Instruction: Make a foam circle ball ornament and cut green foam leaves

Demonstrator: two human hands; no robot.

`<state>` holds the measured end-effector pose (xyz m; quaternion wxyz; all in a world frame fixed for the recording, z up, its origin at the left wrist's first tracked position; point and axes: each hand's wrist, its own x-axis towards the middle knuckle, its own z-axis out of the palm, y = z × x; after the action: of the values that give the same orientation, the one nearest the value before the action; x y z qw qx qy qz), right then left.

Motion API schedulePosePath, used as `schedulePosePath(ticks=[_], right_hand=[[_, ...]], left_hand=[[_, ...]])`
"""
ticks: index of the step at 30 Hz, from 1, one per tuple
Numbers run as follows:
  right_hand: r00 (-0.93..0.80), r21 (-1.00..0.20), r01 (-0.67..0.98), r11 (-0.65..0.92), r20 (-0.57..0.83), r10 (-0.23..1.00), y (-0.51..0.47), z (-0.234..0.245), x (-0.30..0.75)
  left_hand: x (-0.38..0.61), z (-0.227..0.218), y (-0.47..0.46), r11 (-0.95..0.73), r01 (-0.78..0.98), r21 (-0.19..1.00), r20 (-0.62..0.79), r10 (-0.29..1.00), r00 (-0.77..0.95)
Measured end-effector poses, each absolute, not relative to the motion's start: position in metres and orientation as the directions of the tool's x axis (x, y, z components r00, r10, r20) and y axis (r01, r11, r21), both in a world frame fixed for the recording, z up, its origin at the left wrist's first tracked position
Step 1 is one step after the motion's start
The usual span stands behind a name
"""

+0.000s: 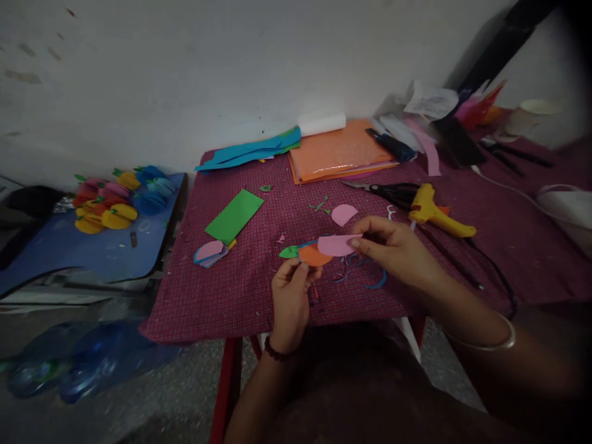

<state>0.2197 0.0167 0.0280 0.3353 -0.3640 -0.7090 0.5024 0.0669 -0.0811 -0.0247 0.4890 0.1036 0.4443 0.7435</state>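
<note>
Between the fingers of my left hand (292,296) is an orange foam-sheet piece (314,254) with a rounded edge. A green leaf shape (289,251) sticks out at its left end, and a thin blue edge shows behind it. My right hand (393,250) pinches a pink half-round piece (335,245) by its right end. The pink piece overlaps the orange one in view; whether they touch I cannot tell. Just beyond, another pink rounded piece (345,214) lies on the table, with blue scraps (377,280) under and beside my hands.
A yellow glue gun (437,213) and scissors (383,190) lie right. Orange sheets (337,151), a cutter knife (391,145) and blue strips (250,151) line the back. At left are a green rectangle (235,216) and stacked cut pieces (210,253); colourful paper fruits (118,216) sit on a blue board.
</note>
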Motion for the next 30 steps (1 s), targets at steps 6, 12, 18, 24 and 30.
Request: schedulePosePath(ticks=[6, 12, 18, 24, 30], right_hand=[[-0.547, -0.818, 0.223, 0.530, 0.345, 0.763, 0.011, 0.028, 0.218], [-0.506, -0.835, 0.217, 0.506, 0.347, 0.790, 0.001, 0.020, 0.204], [-0.490, -0.857, 0.197, 0.476, 0.334, 0.805, -0.002, 0.011, 0.198], [-0.477, -0.840, 0.210, 0.500, 0.358, 0.803, -0.001, 0.012, 0.197], [-0.460, -0.828, 0.237, 0.508, 0.365, 0.809, 0.000, 0.012, 0.196]], left_hand=[[0.068, -0.024, -0.081, -0.113, -0.612, 0.783, -0.271, 0.824, -0.498], [0.068, -0.024, -0.081, -0.084, -0.585, 0.806, -0.277, 0.821, -0.500], [0.068, -0.026, -0.083, -0.080, -0.540, 0.838, -0.230, 0.846, -0.482], [0.068, -0.025, -0.084, -0.075, -0.537, 0.840, -0.238, 0.839, -0.489], [0.069, -0.024, -0.083, -0.071, -0.532, 0.843, -0.244, 0.832, -0.498]])
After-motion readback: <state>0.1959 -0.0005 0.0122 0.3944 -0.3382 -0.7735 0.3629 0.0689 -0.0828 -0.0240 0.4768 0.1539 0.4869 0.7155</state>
